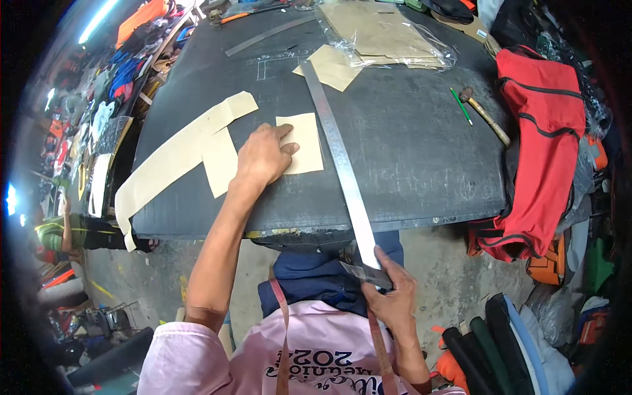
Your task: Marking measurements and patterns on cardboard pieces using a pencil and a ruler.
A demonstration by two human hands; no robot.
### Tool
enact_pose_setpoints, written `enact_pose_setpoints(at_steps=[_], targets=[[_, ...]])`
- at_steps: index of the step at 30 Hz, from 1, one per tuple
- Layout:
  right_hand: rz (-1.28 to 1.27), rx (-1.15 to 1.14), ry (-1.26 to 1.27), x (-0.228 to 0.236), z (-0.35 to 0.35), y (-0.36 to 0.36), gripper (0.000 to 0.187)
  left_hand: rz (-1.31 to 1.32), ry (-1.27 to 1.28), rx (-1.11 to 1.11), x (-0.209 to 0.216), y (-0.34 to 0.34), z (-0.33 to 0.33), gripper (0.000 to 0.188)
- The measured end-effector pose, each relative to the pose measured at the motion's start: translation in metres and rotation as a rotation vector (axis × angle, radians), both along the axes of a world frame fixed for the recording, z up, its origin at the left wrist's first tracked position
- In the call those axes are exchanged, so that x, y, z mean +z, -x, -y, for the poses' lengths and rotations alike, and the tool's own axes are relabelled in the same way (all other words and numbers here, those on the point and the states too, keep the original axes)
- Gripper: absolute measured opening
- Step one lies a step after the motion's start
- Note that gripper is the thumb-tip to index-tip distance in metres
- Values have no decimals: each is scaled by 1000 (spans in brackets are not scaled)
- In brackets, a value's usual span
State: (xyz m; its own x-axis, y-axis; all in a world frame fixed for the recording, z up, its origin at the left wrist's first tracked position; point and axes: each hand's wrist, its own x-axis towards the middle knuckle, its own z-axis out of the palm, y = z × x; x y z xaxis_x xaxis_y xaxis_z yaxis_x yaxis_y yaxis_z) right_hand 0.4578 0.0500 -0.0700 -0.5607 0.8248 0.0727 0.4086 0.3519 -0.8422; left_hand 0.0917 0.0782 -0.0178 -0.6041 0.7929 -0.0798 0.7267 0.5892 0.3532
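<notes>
My left hand (pixel 264 155) rests on a small tan paper rectangle (pixel 304 151), pressing it to the dark tabletop. Its thumb and index finger are spread apart. Low at the right, past the table's near edge, my right hand (pixel 393 289) grips the near end of a long metal ruler (pixel 339 155). The ruler slants away across the table, and its far tip lies over another tan paper piece (pixel 334 68). A dark flat piece (pixel 363 272) shows at the ruler's held end; I cannot tell its kind. Left of my left hand lies a long curved paper pattern (pixel 174 150) with a branching flap.
A hammer (pixel 484 115) and a green pencil (pixel 461 106) lie at the table's right. Plastic-wrapped paper sheets (pixel 388 36) and a thin grey strip (pixel 270 35) are at the back. A red bag (pixel 543 151) hangs along the right edge. Rolls (pixel 490 342) stand lower right.
</notes>
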Motion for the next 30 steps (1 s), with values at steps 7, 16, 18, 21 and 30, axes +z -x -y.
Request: enact_pose_setpoints(at_steps=[7,16,18,21,30], targets=[[-142,8,-15,-14,18,39,68,-20,-7,-28,-7,-4,8,47],[-104,51,55,-26,30,48,71,-45,57,-79,20,4,4,57],[-114,64,72,-23,32,49,71,-76,-191,-434,-4,27,3,88],[-85,60,119,-18,33,49,68,-45,35,-470,-13,28,-5,132],[-106,83,160,-14,33,45,64,-64,90,-469,-23,26,-5,152]])
